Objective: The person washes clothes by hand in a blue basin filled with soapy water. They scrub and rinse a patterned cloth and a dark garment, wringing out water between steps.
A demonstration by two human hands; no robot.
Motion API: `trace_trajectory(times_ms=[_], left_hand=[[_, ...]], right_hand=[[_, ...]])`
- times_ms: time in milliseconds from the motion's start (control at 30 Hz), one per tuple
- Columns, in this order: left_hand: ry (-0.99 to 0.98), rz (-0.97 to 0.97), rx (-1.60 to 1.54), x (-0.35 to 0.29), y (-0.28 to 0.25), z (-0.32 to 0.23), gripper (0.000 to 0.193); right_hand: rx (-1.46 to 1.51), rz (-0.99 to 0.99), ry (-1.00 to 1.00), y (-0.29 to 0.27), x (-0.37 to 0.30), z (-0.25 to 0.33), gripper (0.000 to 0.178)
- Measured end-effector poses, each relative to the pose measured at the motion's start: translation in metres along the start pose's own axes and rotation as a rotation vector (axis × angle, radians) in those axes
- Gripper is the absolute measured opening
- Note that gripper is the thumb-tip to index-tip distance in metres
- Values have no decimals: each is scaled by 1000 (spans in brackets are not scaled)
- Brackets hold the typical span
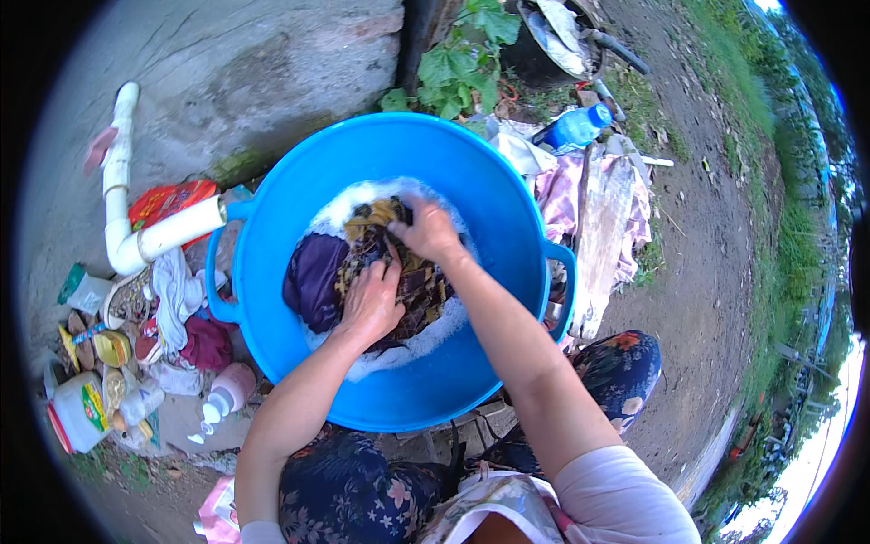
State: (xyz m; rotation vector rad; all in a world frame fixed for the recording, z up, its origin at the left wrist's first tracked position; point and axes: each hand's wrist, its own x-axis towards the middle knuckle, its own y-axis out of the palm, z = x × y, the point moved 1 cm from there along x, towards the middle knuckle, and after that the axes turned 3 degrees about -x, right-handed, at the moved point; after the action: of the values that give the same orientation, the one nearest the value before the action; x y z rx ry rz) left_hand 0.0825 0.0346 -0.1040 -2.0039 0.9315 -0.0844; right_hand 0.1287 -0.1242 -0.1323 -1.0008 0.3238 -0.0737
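Note:
A big blue plastic tub [492, 190] with side handles stands in front of me, white suds [361, 193] in its bottom. Wet laundry lies in the suds: a black, yellow and brown patterned cloth [419, 295], with a dark purple cloth [317, 272] to its left. My left hand [370, 304] has its bent fingers closed on the near part of the patterned cloth. Farther off and to the right, my right hand [430, 231] grips the same cloth, slightly blurred by motion. Parts of the fingers of both hands are hidden in the folds.
White drain pipe [172, 234] comes from the left wall toward the tub's handle. Below it lie shoes, cloths, a pink pump bottle [230, 388] and a white plastic jug [80, 412]. A blue bottle [578, 129] and a wooden plank [598, 236] are at right.

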Motion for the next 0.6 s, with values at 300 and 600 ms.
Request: trace_trajectory(times_ms=[300, 600], left_hand=[[-333, -314, -802, 21, 1, 28, 17], [-530, -465, -1249, 23, -15, 31, 19]], right_hand=[[530, -225, 374, -19, -30, -32, 20], [727, -370, 389, -2, -27, -44, 18]])
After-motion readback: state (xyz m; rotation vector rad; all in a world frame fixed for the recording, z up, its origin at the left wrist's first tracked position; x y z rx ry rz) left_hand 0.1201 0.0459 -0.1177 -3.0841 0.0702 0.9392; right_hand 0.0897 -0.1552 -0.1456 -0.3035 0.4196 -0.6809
